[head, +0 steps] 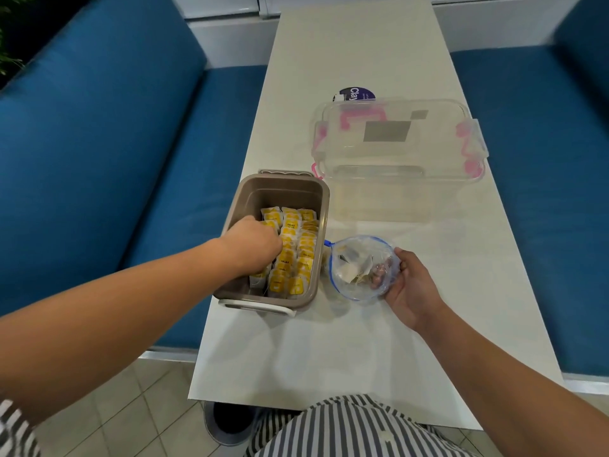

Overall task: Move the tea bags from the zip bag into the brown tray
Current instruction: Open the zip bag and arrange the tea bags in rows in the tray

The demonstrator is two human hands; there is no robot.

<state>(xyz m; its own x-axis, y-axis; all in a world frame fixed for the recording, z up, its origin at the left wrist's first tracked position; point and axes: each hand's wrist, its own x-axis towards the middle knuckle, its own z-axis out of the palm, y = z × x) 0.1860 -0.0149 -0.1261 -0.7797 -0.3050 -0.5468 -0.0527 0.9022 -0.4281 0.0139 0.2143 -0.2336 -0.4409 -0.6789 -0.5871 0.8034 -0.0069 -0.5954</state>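
Observation:
The brown tray [253, 192] stands near the table's left edge, holding rows of several yellow tea bags [304, 245]. My left hand [252, 244] reaches down into the tray's left side with curled fingers among the tea bags; its fingertips are hidden, so I cannot tell what it holds. Just right of the tray, my right hand [407, 288] grips the clear zip bag [359, 268] from below and holds its blue-rimmed mouth open toward the tray. A few pale tea bags remain visible inside the bag.
A clear plastic box [398, 179] with pink latches stands behind the zip bag, and a dark round label [357, 94] lies beyond it. The white table [329, 351] is narrow, with blue bench seats on both sides. Tiled floor lies below its near edge.

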